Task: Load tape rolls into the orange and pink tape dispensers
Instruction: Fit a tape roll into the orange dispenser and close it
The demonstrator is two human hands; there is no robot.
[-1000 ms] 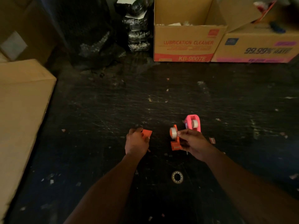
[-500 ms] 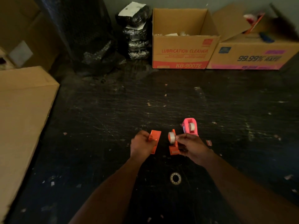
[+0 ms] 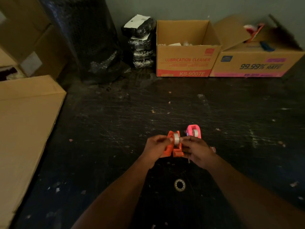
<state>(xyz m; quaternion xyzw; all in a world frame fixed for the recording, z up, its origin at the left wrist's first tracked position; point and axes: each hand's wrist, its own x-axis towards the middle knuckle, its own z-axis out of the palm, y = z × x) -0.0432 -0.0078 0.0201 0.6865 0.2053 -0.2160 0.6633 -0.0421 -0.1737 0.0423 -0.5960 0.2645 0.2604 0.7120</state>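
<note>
The orange tape dispenser point(image 3: 173, 147) is held between both hands just above the dark floor, with a clear tape roll point(image 3: 176, 139) sitting between its two halves. My left hand point(image 3: 156, 147) grips the left orange half and my right hand point(image 3: 195, 150) grips the right half, fingertips pinching at the roll. Just behind my right hand stands the pink tape dispenser point(image 3: 193, 131) with a tape roll point(image 3: 195, 132) inside it. An empty tape core ring point(image 3: 179, 185) lies flat on the floor between my forearms.
A large flat cardboard box point(image 3: 24, 126) fills the left side. Two open cardboard boxes point(image 3: 186, 61) point(image 3: 254, 63) stand along the back wall, with stacked black-wrapped packs point(image 3: 142, 45) and dark bubble wrap point(image 3: 85, 38) to their left. Small scraps litter the floor.
My left hand has brought the separate orange piece rightward against the half with the roll, so both halves now meet around the tape. The camera has tilted up slightly.
</note>
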